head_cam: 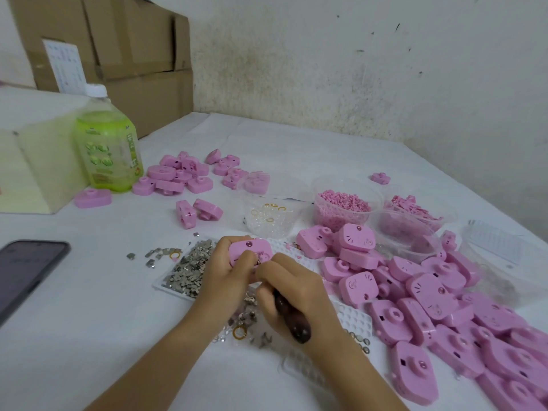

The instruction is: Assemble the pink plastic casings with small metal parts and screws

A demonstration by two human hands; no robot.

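My left hand grips a pink casing just above the table, its face tilted toward me. My right hand is wrapped round a dark-handled screwdriver, fingertips at the casing's lower edge; the tool's tip is hidden by my fingers. Under my hands lies a white tray heaped with small metal parts, and more metal bits and rings are scattered near my wrists. A big pile of pink casings spreads to the right.
A second heap of pink casings sits at back left by a green bottle. Clear tubs hold rings and pink small parts. A phone lies at left. Cardboard boxes stand against the wall.
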